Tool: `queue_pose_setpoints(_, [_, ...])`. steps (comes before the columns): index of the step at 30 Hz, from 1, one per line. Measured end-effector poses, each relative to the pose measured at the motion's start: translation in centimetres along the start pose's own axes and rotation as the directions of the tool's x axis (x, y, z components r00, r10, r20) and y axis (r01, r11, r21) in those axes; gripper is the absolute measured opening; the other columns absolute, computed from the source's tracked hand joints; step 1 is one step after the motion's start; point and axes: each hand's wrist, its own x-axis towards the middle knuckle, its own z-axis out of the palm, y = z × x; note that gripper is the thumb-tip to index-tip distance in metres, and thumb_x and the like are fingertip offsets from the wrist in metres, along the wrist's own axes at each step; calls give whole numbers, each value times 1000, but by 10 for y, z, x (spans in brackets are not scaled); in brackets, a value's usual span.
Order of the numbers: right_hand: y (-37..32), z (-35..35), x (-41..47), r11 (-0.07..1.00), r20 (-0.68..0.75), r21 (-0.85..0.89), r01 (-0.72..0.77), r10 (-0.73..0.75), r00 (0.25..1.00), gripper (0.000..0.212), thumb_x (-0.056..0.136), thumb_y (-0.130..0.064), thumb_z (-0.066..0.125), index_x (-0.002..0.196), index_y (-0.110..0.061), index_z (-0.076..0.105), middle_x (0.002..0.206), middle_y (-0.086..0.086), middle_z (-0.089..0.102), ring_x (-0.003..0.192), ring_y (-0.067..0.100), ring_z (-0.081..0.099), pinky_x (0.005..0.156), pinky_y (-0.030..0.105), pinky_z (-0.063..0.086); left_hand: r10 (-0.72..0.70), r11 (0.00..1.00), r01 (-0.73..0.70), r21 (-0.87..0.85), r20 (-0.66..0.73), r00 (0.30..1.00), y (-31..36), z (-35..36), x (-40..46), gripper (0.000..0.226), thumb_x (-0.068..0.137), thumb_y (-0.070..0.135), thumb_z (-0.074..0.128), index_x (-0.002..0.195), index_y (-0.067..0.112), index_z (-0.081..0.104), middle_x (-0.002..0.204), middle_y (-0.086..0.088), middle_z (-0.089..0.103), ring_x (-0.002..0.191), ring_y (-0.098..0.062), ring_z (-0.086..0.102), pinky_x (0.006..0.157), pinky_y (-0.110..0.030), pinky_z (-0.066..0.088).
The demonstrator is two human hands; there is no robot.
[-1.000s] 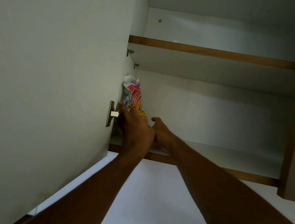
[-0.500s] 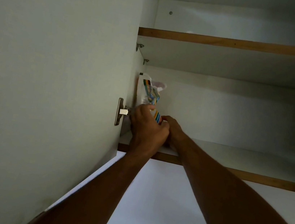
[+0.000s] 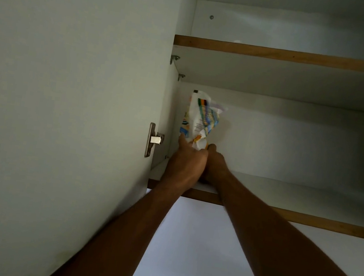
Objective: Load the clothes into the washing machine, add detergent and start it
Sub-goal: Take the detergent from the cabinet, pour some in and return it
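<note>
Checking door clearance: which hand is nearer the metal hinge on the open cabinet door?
Left. The left hand is just right of the hinge; the right hand is beyond it.

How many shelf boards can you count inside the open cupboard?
2. The upper shelf crosses near the top of the cupboard; the lower shelf is the one where both hands hold the detergent packet. Others may lie above the view.
</note>
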Motion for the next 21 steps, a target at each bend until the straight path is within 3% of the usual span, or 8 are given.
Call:
queue_pose_setpoints(5, [2,-7,2,995,-77,89,-53,60,995,44,91,-31,68,123,-7,50,121,13,60,108,30,59,74,30,42,123,992,-127,20,118,985,-5,0,-4,71,97,26,56,155,31,16,143,-5,47,125,-26,51,102,-42,44])
queue_pose_setpoints(9, [7,-12,3,915,-122,361,-182,240,963,44,90,-39,66,119,-8,56,118,15,62,105,33,61,75,33,47,163,984,-169,59,101,981,-9,4,-4,64,99,43,49,154,33,18,142,-1,50,124,-24,54,104,-47,46])
queue_pose_setpoints(15, [11,-16,3,866,-162,452,-214,316,935,47,90,-49,62,117,-11,63,114,12,68,92,27,62,69,28,42,144,968,-170,184,149,978,-12,12,-3,74,85,73,25,149,38,14,145,-4,46,129,-31,50,105,-58,41])
queue_pose_setpoints(19, [8,-19,-4,842,-189,506,-187,319,929,48,92,-51,60,119,-12,64,115,10,67,83,19,54,59,24,38,76,959,-104,262,116,990,-11,13,4,83,89,77,20,156,30,1,163,-3,17,145,-36,28,114,-62,27])
queue_pose_setpoints(21, [7,-21,-7,833,-192,527,-165,306,932,46,92,-50,60,118,-13,65,115,9,68,83,18,55,53,22,35,51,953,-92,290,145,988,-13,15,7,83,91,75,18,156,29,-5,164,-3,12,146,-37,27,114,-63,26])
